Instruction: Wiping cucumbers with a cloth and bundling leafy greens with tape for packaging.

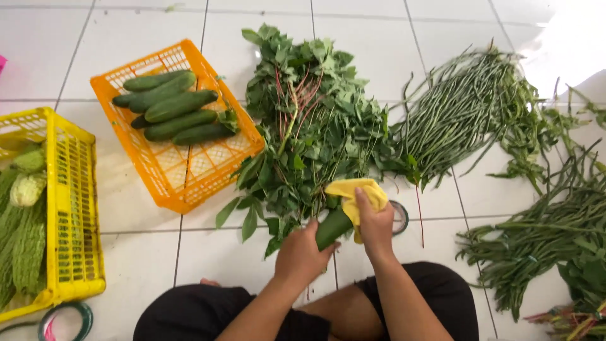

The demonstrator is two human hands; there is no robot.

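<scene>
**A:** Where is the cucumber, and how does it lie?

**B:** The cucumber (333, 227) sits between my 2 hands, just above my lap; its long axis runs on a slant, from low on my left up toward my right. My left hand (302, 256) is closed around the lower end; my right hand (375, 225) is closed on a yellow cloth (353, 192) that is pressed against the upper end. Both hands touch it, so neither is nearer; the left one carries it, by my judgement.

**A:** What lies around you?

**B:** I sit on a white tiled floor (139, 252); the orange basket (183, 189) is up and to my left, well apart from my hands, with about 6 cucumbers (173, 107) lying crosswise in it. Further left is a yellow basket (72, 252) of bitter gourds (22, 240). Straight ahead, touching the cloth from behind, is a heap of leafy greens (309, 120); to the right lie long beans (467, 107) and more green stalks (543, 240).

**A:** Anything in the way?

**B:** Between my hands and the orange basket I see only bare tile and a few stray leaves; a roll of tape (399, 216) peeks out just behind my right hand; another roll (63, 321) lies by the yellow basket.
</scene>
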